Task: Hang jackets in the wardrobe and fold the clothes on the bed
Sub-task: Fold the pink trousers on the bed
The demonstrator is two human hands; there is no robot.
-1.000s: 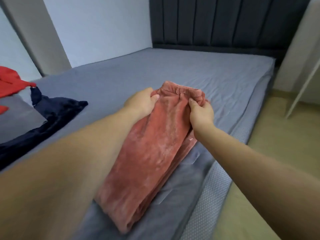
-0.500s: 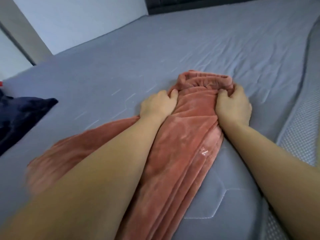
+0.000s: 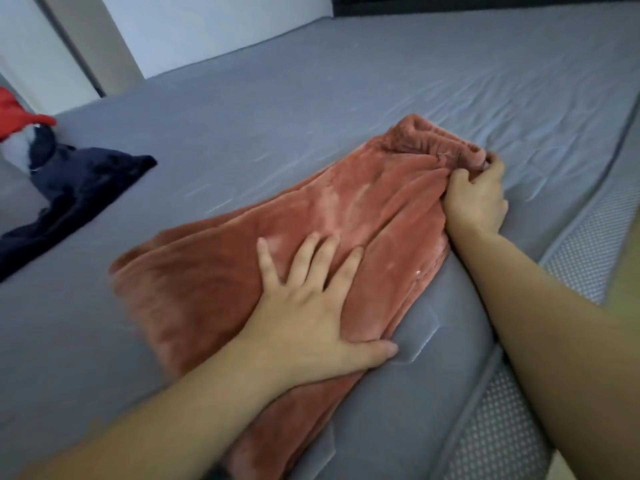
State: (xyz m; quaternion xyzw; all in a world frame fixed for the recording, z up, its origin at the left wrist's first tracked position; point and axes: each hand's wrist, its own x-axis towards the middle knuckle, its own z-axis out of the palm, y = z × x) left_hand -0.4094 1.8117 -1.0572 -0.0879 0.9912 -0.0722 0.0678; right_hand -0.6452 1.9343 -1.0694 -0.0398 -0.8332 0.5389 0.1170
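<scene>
A rust-pink fleece garment [image 3: 363, 209] with a gathered elastic waistband lies spread on the grey bed [image 3: 277, 109], its waistband at the far right. My left hand [image 3: 311, 306] lies flat on its middle, fingers straight and spread, pressing the cloth down. My right hand [image 3: 479, 195] grips the right end of the waistband, fingers curled into the fabric. The garment's near end runs under my left forearm and is blurred.
A dark navy garment [image 3: 69, 188] lies at the left of the bed, with a red piece of clothing [image 3: 14, 114] and a pale grey one beside it. The mattress edge [image 3: 571, 254] with its dotted side panel runs along the right. White walls stand behind.
My left hand has let go of the waistband and moved down to the garment's middle, now flat on it. The garment lies wider and flatter. My right hand keeps its hold on the waistband.
</scene>
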